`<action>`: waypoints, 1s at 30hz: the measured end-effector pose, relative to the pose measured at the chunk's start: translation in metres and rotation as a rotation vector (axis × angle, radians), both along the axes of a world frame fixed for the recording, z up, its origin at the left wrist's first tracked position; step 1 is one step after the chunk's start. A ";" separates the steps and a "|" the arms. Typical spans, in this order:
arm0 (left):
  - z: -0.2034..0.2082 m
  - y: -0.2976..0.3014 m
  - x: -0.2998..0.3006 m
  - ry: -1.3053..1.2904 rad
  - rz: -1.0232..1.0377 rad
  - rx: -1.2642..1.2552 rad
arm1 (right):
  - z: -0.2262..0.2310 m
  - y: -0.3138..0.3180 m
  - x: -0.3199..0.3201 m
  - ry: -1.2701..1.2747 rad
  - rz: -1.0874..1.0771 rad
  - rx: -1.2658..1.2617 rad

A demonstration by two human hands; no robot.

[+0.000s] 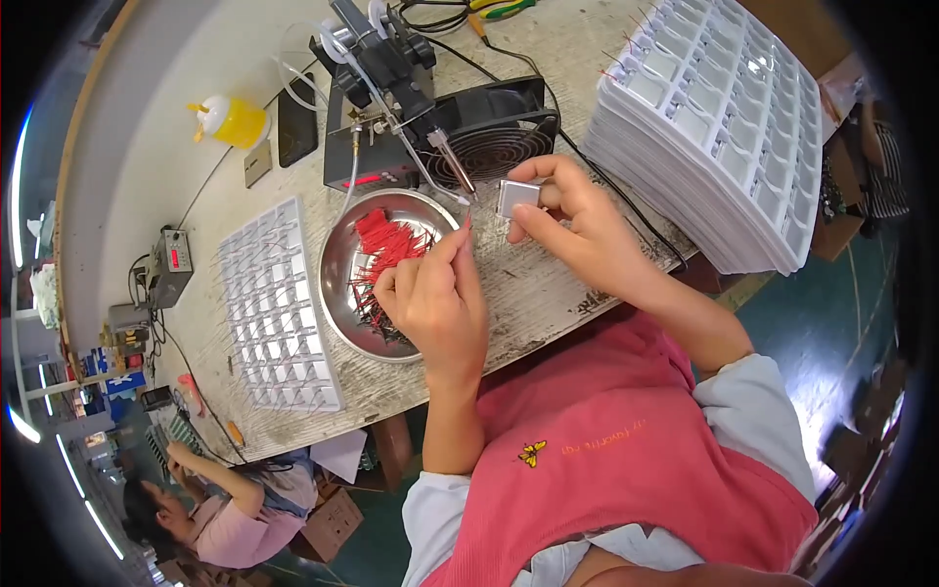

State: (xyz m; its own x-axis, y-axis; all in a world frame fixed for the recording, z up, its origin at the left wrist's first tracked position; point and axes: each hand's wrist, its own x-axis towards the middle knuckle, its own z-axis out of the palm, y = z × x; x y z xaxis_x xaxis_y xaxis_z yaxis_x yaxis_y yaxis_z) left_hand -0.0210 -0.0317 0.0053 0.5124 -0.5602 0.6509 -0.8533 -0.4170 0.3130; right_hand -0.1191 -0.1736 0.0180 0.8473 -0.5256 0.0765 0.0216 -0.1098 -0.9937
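Observation:
My left hand [435, 305] is closed in a pinch, its fingertips on a short thin red wire [468, 221] just below the soldering tip. My right hand [583, 227] grips a small flat square part [518, 198], silvery with a pale edge, between thumb and fingers. Between the two hands, the mounted soldering iron [453, 161] points down, with a thin solder feed tube [430, 176] ending beside its tip. The part and the wire look close to that tip; whether they touch it I cannot tell. Under my left hand stands a round metal bowl [331, 308] of red and black wires [391, 245].
A white tray [279, 313] of wired parts lies left of the bowl. Tall stacked white trays [704, 127] stand at right. Behind the iron are a fan [494, 147] and a control box [362, 161]. A yellow bottle [233, 121] and phone [297, 122] sit farther back. Another person [225, 519] works at lower left.

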 end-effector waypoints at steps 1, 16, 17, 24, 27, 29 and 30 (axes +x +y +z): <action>0.001 -0.002 0.000 0.001 0.000 0.001 | -0.002 0.001 0.002 0.001 0.000 0.001; 0.005 -0.013 0.002 -0.014 0.010 -0.060 | -0.008 0.006 0.010 -0.099 -0.021 0.028; 0.005 -0.013 0.002 -0.005 0.007 -0.053 | -0.007 0.007 0.010 -0.110 -0.026 0.036; 0.003 -0.013 0.003 0.014 -0.014 -0.056 | -0.004 0.008 0.009 -0.117 -0.037 0.032; 0.002 -0.014 0.002 0.024 -0.021 -0.056 | -0.006 0.008 0.008 -0.102 -0.033 0.029; 0.002 -0.014 0.002 0.021 -0.022 -0.052 | -0.006 0.007 0.008 -0.100 -0.035 0.028; 0.002 -0.015 0.002 0.018 -0.023 -0.047 | -0.007 0.007 0.008 -0.098 -0.037 0.027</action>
